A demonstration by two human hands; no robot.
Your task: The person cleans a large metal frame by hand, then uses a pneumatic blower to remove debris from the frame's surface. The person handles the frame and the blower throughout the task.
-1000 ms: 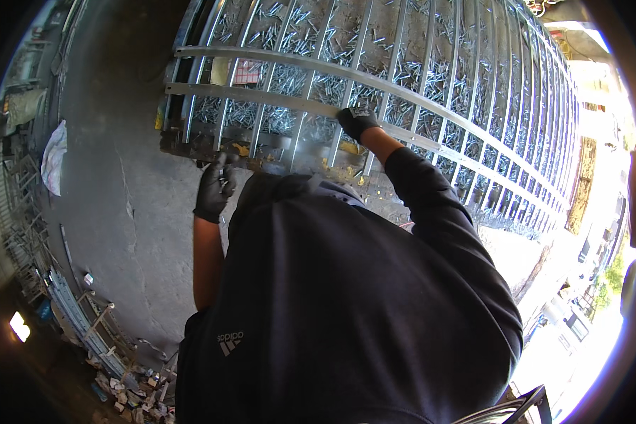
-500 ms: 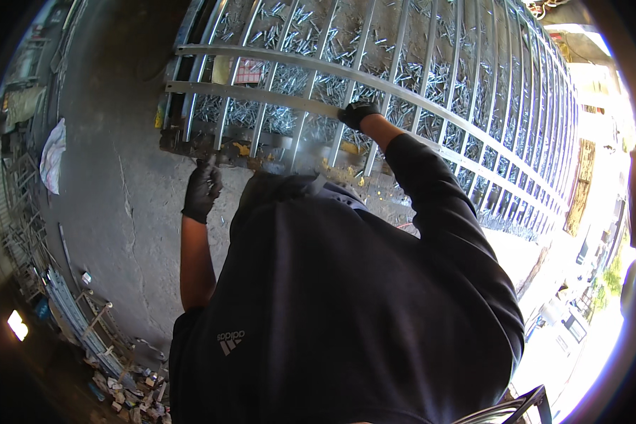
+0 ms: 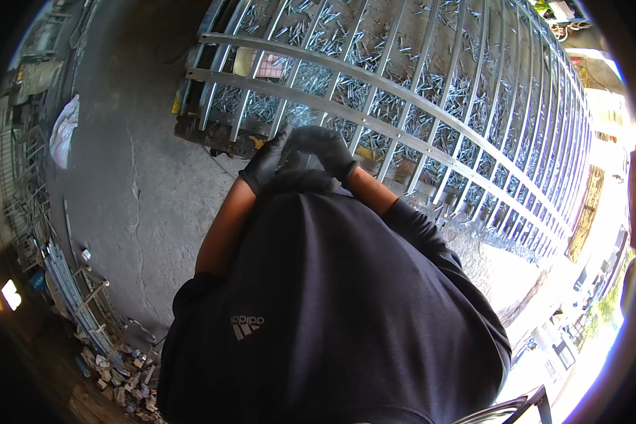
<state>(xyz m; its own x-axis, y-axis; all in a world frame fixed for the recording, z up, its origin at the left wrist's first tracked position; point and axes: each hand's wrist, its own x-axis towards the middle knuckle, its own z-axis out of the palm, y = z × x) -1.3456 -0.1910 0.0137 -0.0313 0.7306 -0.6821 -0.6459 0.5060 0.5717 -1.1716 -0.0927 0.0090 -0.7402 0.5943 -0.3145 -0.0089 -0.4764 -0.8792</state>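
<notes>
Both of my hands wear black gloves and meet in front of my body, beside the near ends of the metal bars. My left hand point(image 3: 266, 164) points up with its fingers pressed together. My right hand point(image 3: 326, 150) curls over toward it, fingertips against the left hand. Whatever lies between them is too dark and small to make out. Just beyond them is a large metal grille of parallel bars point(image 3: 420, 67), crossed by two long flat rails, the nearer rail point(image 3: 297, 102) closest to my hands.
Countless short shiny metal pieces point(image 3: 445, 99) lie scattered beneath the grille. A red-and-white box point(image 3: 271, 65) sits among them. On the left, a white cloth point(image 3: 64, 132) lies on the grey floor point(image 3: 106, 191). Metal lengths point(image 3: 85, 300) and rubble point(image 3: 124, 378) are at lower left.
My right hand has left the nearer rail and come back toward my body. My left hand has moved right and up, and the two hands now meet.
</notes>
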